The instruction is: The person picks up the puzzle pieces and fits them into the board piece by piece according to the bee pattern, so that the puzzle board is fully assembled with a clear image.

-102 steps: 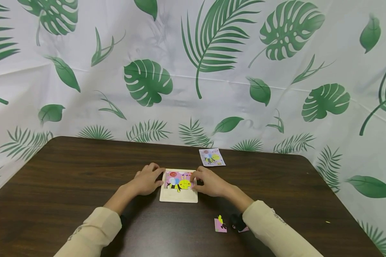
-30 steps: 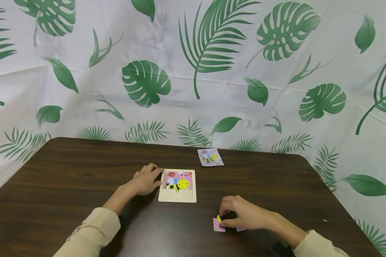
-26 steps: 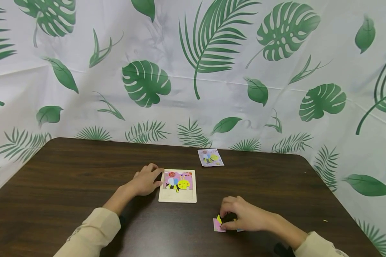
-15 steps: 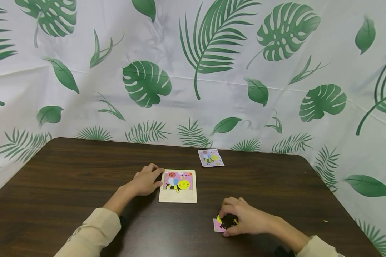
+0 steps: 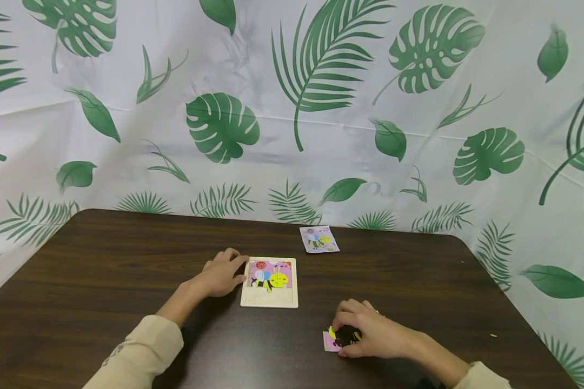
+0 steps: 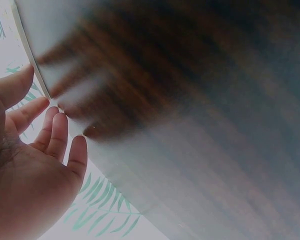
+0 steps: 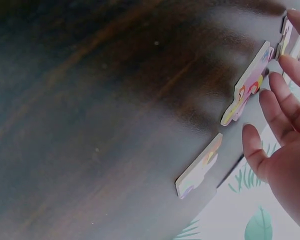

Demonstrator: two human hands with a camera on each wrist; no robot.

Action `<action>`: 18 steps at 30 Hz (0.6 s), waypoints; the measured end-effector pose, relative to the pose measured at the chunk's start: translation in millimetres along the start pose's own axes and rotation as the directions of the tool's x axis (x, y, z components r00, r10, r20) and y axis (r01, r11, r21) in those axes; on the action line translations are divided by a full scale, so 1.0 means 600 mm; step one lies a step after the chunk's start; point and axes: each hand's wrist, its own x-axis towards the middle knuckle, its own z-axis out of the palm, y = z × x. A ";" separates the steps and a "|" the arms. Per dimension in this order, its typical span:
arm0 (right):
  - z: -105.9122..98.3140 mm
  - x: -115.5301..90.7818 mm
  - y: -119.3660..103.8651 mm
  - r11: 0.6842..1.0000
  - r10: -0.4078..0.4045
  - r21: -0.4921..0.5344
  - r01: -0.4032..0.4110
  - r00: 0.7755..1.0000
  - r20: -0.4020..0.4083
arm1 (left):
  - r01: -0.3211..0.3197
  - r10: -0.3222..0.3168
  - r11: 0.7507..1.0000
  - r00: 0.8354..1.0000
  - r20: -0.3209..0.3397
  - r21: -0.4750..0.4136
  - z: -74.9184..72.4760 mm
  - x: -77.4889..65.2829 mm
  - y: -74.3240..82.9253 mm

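Observation:
On the table lies a square wooden puzzle board [image 5: 269,297], its upper part filled with pieces that make a yellow and black bee on pink. My left hand [image 5: 221,274] rests at the board's left side, thumb and forefinger touching its edge, the other fingers loose. In front and to the right, my right hand [image 5: 372,330] has its thumb and forefinger at opposite edges of a pink and yellow puzzle piece [image 5: 329,341], pinching it low at the tabletop. Two more puzzle pieces show in the right wrist view, one beside the fingers [image 7: 296,70] and another further off.
A printed bee picture card [image 5: 319,239] lies behind the board near the table's [image 5: 141,243] back edge. A leaf-patterned white cloth [image 5: 282,162] hangs behind the table. A small yellowish scrap [image 5: 493,335] lies on the right.
My right hand has moved from the board's right edge to the loose pieces at the front right, its thumb shifting to the near edge of the pink piece. My left hand has stayed put.

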 end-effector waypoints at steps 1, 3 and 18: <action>0.000 0.000 0.000 1.000 -0.005 -0.004 0.005 1.000 -0.004 | 0.001 -0.001 1.000 1.000 0.001 0.000 0.000 0.000 0.000; 0.000 -0.001 -0.001 1.000 -0.015 -0.010 0.015 1.000 -0.014 | 0.002 -0.002 1.000 1.000 0.003 -0.001 0.000 -0.001 0.001; 0.003 -0.001 0.001 0.999 -0.032 -0.025 0.031 0.999 -0.027 | 0.012 -0.012 1.000 1.000 0.010 -0.009 -0.003 0.000 0.002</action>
